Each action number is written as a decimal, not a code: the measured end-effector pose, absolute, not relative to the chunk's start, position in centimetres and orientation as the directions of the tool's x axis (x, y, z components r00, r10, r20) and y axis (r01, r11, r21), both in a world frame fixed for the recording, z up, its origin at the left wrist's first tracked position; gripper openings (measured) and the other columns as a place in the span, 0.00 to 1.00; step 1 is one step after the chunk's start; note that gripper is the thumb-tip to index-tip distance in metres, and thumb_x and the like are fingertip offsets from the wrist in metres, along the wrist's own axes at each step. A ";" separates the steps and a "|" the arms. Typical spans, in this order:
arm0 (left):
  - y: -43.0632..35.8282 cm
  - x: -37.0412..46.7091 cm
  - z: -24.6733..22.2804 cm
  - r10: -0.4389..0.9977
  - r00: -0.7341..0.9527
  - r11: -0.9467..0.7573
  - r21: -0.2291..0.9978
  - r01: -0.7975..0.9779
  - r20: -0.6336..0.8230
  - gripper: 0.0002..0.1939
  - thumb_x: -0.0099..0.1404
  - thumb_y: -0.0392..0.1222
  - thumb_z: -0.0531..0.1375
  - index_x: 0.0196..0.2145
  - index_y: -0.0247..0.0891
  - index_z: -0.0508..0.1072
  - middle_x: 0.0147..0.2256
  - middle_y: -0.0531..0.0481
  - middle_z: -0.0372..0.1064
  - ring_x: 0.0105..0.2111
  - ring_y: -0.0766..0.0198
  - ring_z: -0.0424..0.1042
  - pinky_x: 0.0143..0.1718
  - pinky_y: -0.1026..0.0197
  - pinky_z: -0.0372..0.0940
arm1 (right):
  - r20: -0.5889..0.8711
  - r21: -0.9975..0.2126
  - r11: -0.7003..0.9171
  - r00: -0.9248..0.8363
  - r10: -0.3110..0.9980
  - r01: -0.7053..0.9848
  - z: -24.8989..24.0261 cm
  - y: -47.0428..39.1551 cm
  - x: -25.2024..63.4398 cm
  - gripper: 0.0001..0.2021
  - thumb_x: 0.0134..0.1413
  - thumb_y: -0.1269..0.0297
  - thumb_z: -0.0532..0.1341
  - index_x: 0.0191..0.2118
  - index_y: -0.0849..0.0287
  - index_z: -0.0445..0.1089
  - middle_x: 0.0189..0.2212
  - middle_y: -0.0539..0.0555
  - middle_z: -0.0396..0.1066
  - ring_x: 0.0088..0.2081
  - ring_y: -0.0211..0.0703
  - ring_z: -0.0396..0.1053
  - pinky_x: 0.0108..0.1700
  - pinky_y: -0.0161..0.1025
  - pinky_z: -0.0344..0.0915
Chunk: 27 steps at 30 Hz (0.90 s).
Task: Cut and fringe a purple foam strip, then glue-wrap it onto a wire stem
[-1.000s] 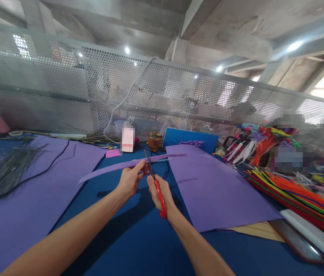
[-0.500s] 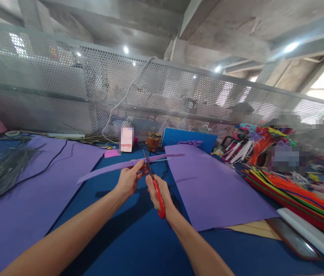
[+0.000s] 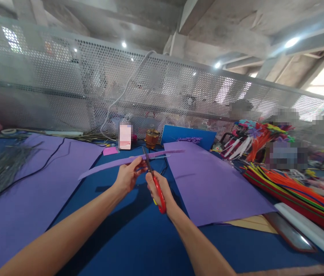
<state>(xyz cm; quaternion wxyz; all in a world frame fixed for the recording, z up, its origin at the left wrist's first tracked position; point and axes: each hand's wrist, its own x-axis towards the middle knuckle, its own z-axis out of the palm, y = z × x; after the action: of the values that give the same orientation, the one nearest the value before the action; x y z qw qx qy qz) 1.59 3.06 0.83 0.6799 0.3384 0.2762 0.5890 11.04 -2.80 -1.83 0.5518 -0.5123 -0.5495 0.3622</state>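
Observation:
My left hand (image 3: pixel 129 174) pinches a long, narrow strip of purple paper (image 3: pixel 101 168) near its middle. The strip reaches left past my wrist and right beyond the scissors, where its edge looks finely fringed. My right hand (image 3: pixel 162 188) is closed round the red handles of a pair of scissors (image 3: pixel 159 193). Their dark blades cross the strip just right of my left fingertips. A thin pale-blue piece shows under the strip beside the blades; its kind I cannot make out.
Large purple sheets (image 3: pixel 219 184) lie right and left on the blue table (image 3: pixel 139 237). A bundle of dark bristly stems (image 3: pixel 4 168) rests on the left one. Behind stand a phone (image 3: pixel 125 136), an amber jar (image 3: pixel 152 138) and a perforated screen (image 3: pixel 162 88). Colourful pipe cleaners (image 3: pixel 294 188) lie right.
Both hands stay at nearly the same spot, the scissors still across the strip. The whole view has shifted slightly.

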 end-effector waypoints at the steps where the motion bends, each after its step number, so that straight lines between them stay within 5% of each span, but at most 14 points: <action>1: 3.1 1.6 0.8 0.988 0.152 0.071 0.785 -0.616 0.030 0.11 0.39 0.40 0.67 0.20 0.31 0.72 0.20 0.48 0.70 0.23 0.65 0.69 0.27 0.62 0.65 | 0.225 -0.967 0.205 0.129 0.966 0.153 -1.7 -2.9 11.1 0.21 0.45 0.42 0.54 0.25 0.58 0.57 0.14 0.43 0.53 0.14 0.29 0.50 0.14 0.29 0.49; 9: 3.3 1.6 1.1 0.997 0.071 0.022 0.794 -0.607 0.027 0.15 0.35 0.42 0.69 0.20 0.31 0.71 0.20 0.50 0.69 0.23 0.66 0.68 0.27 0.62 0.64 | 0.331 -0.932 0.318 0.051 0.942 0.177 -2.0 -2.9 11.3 0.22 0.44 0.42 0.55 0.32 0.60 0.61 0.18 0.49 0.64 0.20 0.35 0.61 0.23 0.33 0.57; 27: 2.9 1.8 0.9 0.990 0.121 0.002 0.831 -0.556 0.078 0.13 0.40 0.42 0.67 0.22 0.32 0.71 0.22 0.49 0.70 0.25 0.64 0.70 0.28 0.61 0.64 | 0.357 -0.916 0.337 0.060 0.932 0.218 -2.3 -2.8 11.5 0.20 0.46 0.47 0.56 0.34 0.61 0.62 0.17 0.48 0.61 0.19 0.34 0.56 0.21 0.32 0.52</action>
<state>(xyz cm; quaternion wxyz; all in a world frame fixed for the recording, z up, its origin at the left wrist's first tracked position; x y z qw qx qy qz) 1.77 2.88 0.93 0.6469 0.3770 0.2876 0.5973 11.47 -2.82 -2.27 0.5509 -0.4758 -0.6042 0.3241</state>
